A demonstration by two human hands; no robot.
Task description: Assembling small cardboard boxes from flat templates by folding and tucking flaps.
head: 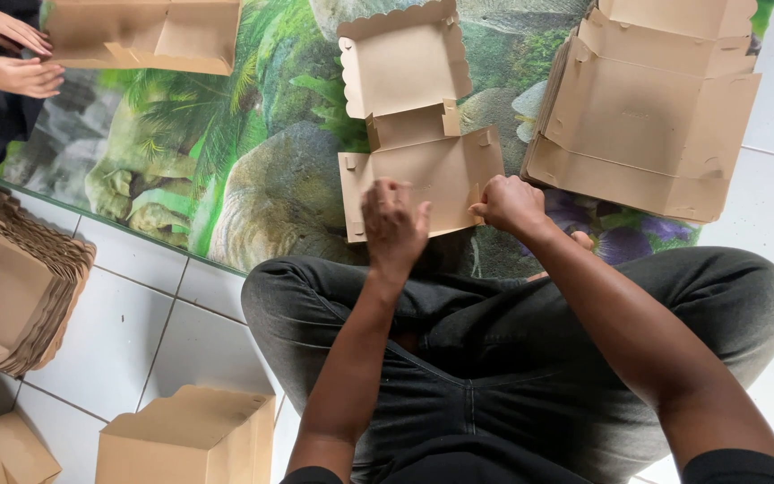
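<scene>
Hands on flat cardboard box (418, 175) at frame centre: left hand (393, 220) presses its near edge, fingers spread; right hand (510, 203) clenched on the right side flap. Folding underway, walls not yet raised. Flat stack (651, 116) upper right; another person's hands (11, 54) upper left.

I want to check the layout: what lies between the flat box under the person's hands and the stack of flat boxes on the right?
In the head view, only a bare strip of the printed mat lies between the box and the stack.

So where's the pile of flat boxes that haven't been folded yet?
The stack of flat cardboard blanks lies at the top right of the head view, on the printed mat, just right of the half-folded box under the person's hands.
</scene>
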